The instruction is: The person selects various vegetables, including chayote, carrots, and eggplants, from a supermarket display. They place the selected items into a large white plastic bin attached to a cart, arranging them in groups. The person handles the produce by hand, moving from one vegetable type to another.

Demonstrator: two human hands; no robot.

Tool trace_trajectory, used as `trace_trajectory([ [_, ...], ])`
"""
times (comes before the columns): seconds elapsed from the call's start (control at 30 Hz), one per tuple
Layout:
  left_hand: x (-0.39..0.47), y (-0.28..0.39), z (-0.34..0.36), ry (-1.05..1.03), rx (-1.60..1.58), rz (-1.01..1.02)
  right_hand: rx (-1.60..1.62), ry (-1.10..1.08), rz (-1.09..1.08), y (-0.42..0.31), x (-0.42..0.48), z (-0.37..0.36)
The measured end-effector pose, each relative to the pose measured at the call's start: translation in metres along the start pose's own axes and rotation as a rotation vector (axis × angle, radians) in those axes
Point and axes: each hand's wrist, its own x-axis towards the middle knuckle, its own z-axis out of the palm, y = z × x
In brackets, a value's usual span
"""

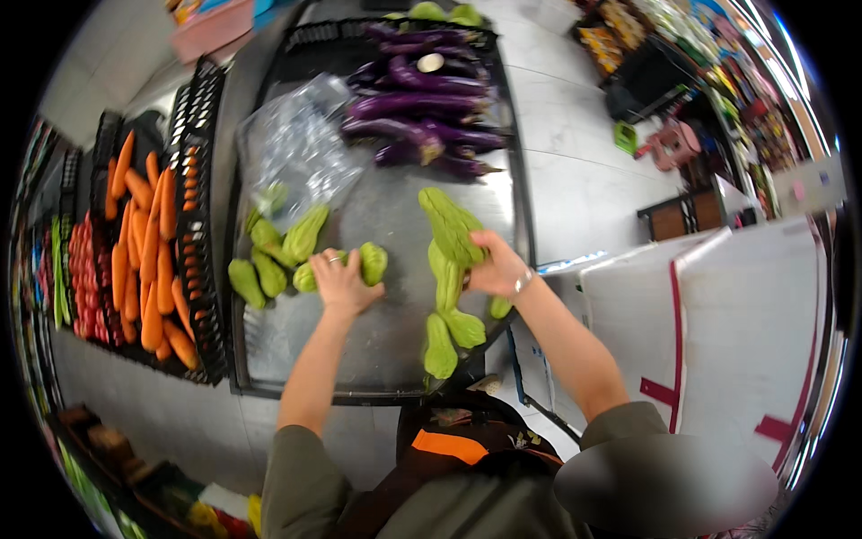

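My right hand [497, 266] holds a long, wrinkled green chayote [450, 226] by its lower end. Below it, another chayote [448, 283] and several more lie in a row on the metal tabletop [397, 343]. One chayote [500, 307] is partly hidden behind my right wrist. Over on the left, my left hand [343, 286], with a ring on one finger, grips from above around a chayote [374, 263]. A second chayote [305, 277] shows at its fingers' other side. Several loose chayotes [269, 273] are grouped beyond that hand.
Purple eggplants [417, 104] are piled at the table's far end, by a black crate rim [323, 32]. A clear plastic bag [296, 145] lies left of them. Carrots [148, 249] fill a black crate [205, 269] at left. White boxes [626, 296] stand at right.
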Motion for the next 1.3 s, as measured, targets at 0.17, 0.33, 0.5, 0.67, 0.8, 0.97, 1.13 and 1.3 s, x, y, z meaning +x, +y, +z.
trace_trajectory([
  [0.17, 0.034, -0.004, -0.003, -0.458, 0.265, 0.018, 0.015, -0.102, -0.538, 0.007, -0.203, 0.077],
  [0.33, 0.019, 0.001, -0.005, -0.375, 0.266, 0.015, -0.11, 0.2, -1.349, 0.032, -0.433, 0.161],
  [0.5, -0.014, 0.046, -0.017, -0.277, 0.434, -0.012, -0.432, 1.161, -1.737, -0.011, -0.605, 0.222],
  [0.67, -0.018, 0.041, 0.007, -0.195, 0.413, 0.036, -0.449, 1.719, -1.499, -0.035, -0.744, 0.174],
  [0.8, -0.033, 0.136, 0.024, -0.07, 0.316, 0.216, -0.328, 1.898, -0.896, -0.04, -0.815, 0.056],
  [0.97, -0.061, 0.351, 0.02, -0.116, -0.002, 0.593, -0.834, 1.878, -0.128, -0.05, -0.821, -0.049],
  [1.13, -0.063, 0.462, -0.003, -0.116, -0.154, 0.731, -1.297, 1.839, 0.393, -0.047, -0.799, -0.087],
  [1.3, -0.053, 0.505, -0.033, -0.051, -0.243, 0.751, -1.45, 1.776, 0.381, -0.031, -0.795, -0.103],
])
